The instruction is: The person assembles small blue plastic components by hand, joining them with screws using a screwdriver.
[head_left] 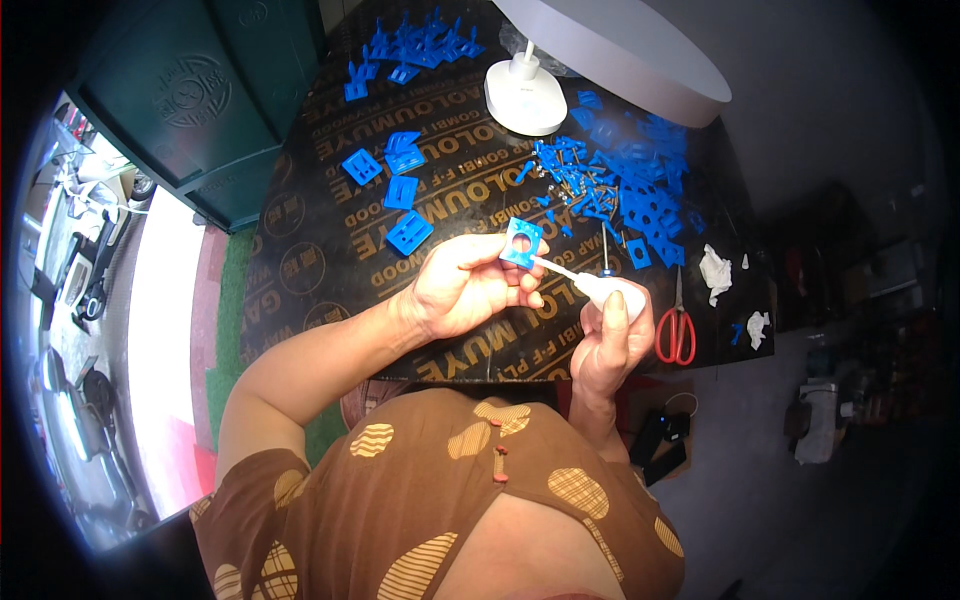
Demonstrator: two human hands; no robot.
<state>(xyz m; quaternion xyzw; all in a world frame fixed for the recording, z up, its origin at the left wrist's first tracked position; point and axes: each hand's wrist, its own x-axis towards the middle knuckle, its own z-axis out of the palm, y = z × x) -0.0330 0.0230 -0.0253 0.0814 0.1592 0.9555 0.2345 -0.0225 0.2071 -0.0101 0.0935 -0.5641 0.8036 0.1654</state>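
My left hand [465, 285] pinches a small blue square plastic plate [531, 239] with a round hole between thumb and fingers. In my right hand [612, 335] is a white squeeze bottle [618, 293], its thin nozzle [553, 267] slanting up to the plate's lower right corner. Whether the tip touches the plate I cannot tell. A thin metal shaft with a blue collar [606, 271] stands out just beyond the bottle; its other end is hidden. Red-handled scissors [676, 337] lie to the right of my right hand.
Beyond my hands are screws and small blue pieces [580, 180], beside a heap of blue plates [650, 200]. Several blue parts [404, 192] lie left of centre, with more blue pieces [420, 45] at the far left. A white lamp base [525, 95] and crumpled white tissue [715, 273] occupy the dark table [350, 270].
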